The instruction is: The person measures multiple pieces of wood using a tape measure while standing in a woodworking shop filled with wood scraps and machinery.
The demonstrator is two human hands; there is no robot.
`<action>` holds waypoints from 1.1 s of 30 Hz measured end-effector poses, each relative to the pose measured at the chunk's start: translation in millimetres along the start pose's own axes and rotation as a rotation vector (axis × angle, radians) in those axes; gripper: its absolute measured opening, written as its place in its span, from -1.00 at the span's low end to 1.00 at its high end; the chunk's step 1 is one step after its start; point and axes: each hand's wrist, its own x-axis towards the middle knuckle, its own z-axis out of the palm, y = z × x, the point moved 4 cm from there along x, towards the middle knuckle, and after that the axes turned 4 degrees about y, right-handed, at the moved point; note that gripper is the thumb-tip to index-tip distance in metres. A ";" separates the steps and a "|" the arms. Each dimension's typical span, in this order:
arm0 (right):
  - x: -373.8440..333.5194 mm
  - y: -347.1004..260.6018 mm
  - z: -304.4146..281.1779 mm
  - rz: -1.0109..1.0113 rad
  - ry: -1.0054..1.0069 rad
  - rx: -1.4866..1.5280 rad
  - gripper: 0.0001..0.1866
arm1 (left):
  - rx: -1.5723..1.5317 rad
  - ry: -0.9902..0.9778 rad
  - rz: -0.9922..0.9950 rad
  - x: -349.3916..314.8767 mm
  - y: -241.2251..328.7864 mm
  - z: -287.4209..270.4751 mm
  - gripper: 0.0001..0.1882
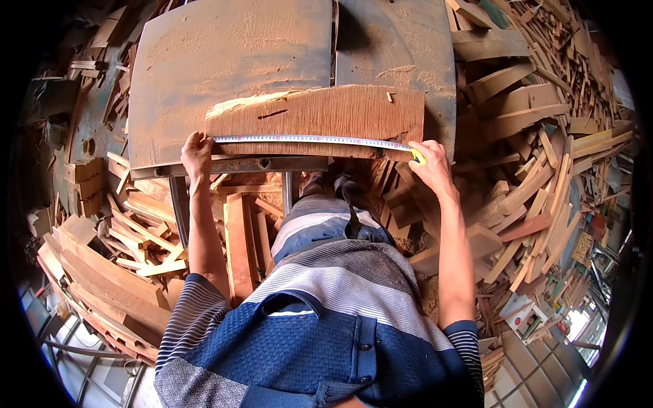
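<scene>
A reddish-brown wooden board [320, 112] with a rough, pale far edge lies on the saw table [231, 54], close to its near edge. Across the board, from left to right, stretches a white tape measure [299, 139]. My left hand [197, 151] pinches the tape's end at the board's left corner. At the right edge, my right hand [432, 166] grips the tape measure's yellow case, partly covered by the fingers. A small wood chip [390, 97] and a dark sliver [272, 114] rest on the board.
Sawdust coats the metal table, which has a slot [334, 41] running away from me. Curved offcuts [503, 81] and strips [544, 217] are heaped at the right. Stacked planks [115, 272] lie at the left, with upright boards [238, 238] beside my legs.
</scene>
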 end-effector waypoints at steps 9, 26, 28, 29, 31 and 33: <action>4.5 -1.6 3.4 -0.011 0.011 0.018 -0.48 | 0.036 -0.004 0.022 -2.4 8.4 -2.0 -0.60; -68.1 -79.9 30.8 -0.033 -0.237 0.303 -0.33 | -0.009 -0.262 0.039 -62.1 106.4 14.1 -0.48; -80.4 -75.2 31.0 0.166 -0.224 0.309 -0.22 | 0.363 -0.270 0.525 -70.4 123.0 37.8 -0.26; -85.9 -67.1 32.0 0.253 -0.251 0.359 -0.18 | 0.478 -0.373 0.595 -75.9 132.4 47.9 -0.13; -95.7 -50.4 28.8 0.444 -0.309 0.359 -0.10 | 0.656 -0.580 0.746 -89.2 158.1 73.0 0.07; -100.9 -28.1 26.9 0.635 -0.361 0.503 -0.10 | 0.761 -0.693 0.874 -85.8 167.5 88.8 0.16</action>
